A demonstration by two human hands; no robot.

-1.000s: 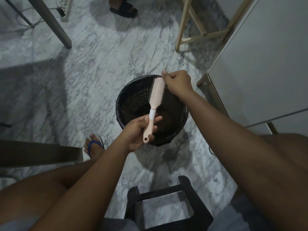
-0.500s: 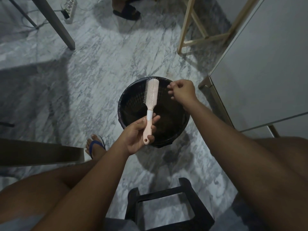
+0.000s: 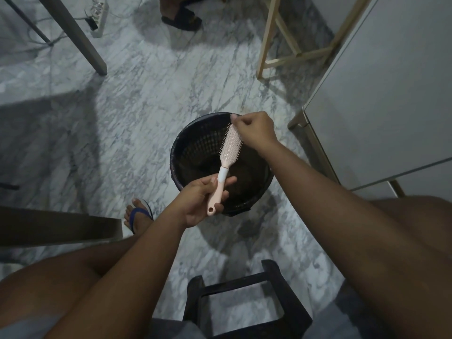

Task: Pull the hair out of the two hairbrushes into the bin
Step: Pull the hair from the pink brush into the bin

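Note:
A pink hairbrush [image 3: 229, 148] with a white collar is held tilted over the black basket bin [image 3: 188, 143] on the marble floor. My left hand [image 3: 200, 201] grips its handle from below, bristles facing up and left. My right hand [image 3: 254, 129] is at the brush's far tip, its fingers curled and pinching among the bristles there. The strands are too fine to make out. The inside of the bin is dark and I cannot tell what lies in it. Only one hairbrush is in view.
A black stool [image 3: 244, 297] stands between my knees. A white cabinet [image 3: 379, 106] rises at the right, a wooden frame [image 3: 293, 52] behind it. A grey table leg [image 3: 80, 40], a power strip [image 3: 99, 18] and another person's slippered foot [image 3: 182, 19] lie beyond.
My right hand went from the brush tip out over the bin's right side, then came back to the tip. The left hand tilted the brush head rightward again.

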